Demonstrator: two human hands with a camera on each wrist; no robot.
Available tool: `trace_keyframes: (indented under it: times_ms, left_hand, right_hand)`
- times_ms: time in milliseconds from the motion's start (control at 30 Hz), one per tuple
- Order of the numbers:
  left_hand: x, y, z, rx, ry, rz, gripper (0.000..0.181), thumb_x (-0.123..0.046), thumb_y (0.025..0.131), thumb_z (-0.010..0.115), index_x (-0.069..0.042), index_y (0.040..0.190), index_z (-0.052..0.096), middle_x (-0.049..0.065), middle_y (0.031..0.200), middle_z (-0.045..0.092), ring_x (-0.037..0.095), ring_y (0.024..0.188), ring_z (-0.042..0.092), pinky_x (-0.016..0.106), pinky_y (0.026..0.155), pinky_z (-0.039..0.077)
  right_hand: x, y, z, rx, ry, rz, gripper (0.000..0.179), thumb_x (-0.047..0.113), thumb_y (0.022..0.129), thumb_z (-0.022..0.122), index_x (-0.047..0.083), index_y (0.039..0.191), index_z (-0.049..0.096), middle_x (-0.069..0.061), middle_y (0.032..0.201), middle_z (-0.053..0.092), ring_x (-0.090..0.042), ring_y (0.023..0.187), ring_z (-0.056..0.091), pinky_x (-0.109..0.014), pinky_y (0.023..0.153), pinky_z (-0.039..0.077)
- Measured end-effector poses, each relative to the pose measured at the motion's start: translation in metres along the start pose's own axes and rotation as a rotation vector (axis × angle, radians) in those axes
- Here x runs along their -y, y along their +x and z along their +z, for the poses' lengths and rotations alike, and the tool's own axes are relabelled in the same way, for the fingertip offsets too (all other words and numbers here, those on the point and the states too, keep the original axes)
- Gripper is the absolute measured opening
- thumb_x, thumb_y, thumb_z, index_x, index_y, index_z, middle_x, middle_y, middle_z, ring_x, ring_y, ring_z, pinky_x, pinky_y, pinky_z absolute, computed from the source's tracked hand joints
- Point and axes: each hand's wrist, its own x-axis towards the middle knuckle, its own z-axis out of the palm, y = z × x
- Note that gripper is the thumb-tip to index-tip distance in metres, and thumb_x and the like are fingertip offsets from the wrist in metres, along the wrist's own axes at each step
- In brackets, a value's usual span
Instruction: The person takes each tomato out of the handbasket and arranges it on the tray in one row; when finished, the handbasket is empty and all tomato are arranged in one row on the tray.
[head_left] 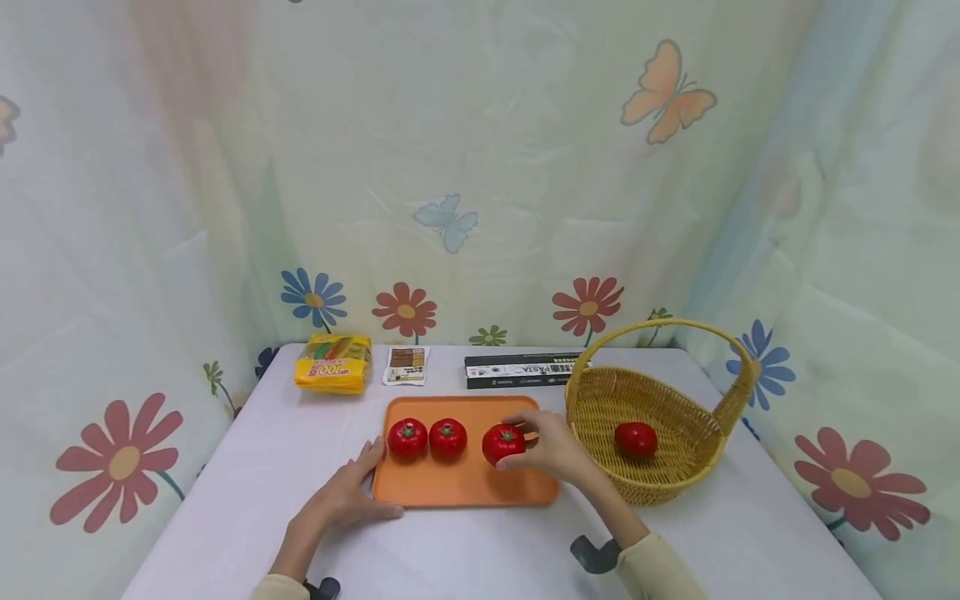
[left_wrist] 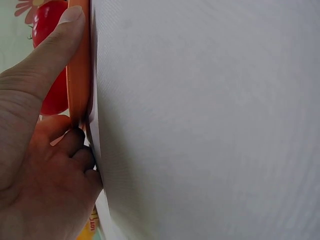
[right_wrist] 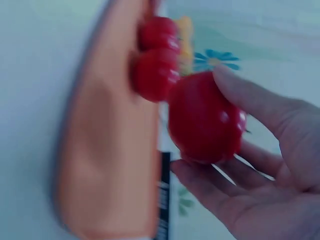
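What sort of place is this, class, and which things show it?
Probably a staged tabletop set: a flowered curtain hangs behind and beside a white table, which holds an orange tray with two tomatoes.

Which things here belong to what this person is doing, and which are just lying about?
Likely in the job: tomato in the right hand, two tomatoes on the orange tray, wicker basket.
Apparently just lying about: yellow packet, small sachet, black-and-white box.

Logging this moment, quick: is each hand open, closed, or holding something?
Left hand: holding the orange tray at one corner.
Right hand: holding a tomato.
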Motion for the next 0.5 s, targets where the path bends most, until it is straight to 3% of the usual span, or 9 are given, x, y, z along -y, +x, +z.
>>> trace_keyframes:
  times_ms: [200, 500]
  left_hand:
    - [-0.001, 0.0, 0.001, -0.009, 0.002, -0.024, 0.126, -0.044, 0.073, 0.1, -0.013, 0.172, 0.029, 0.019, 0.176, 0.026, 0.045, 0.164, 0.018, 0.069, 0.129, 0.018]
    - [-0.001, 0.001, 0.003, -0.008, 0.013, -0.032, 0.126, -0.046, 0.073, 0.099, -0.015, 0.172, 0.028, 0.018, 0.177, 0.026, 0.046, 0.164, 0.018, 0.07, 0.129, 0.02]
  right_hand:
    - [-0.011, 0.012, 0.033, -0.099, 0.105, 0.084, 0.064, 0.01, 0.072, 0.102, 0.003, 0.128, 0.072, -0.014, 0.126, 0.074, -0.036, 0.116, 0.07, -0.054, 0.102, 0.061]
    - [-0.019, 0.021, 0.054, -0.158, 0.139, 0.065, 0.066, 0.001, 0.072, 0.1, -0.002, 0.13, 0.069, -0.016, 0.125, 0.072, -0.039, 0.119, 0.067, -0.056, 0.104, 0.059]
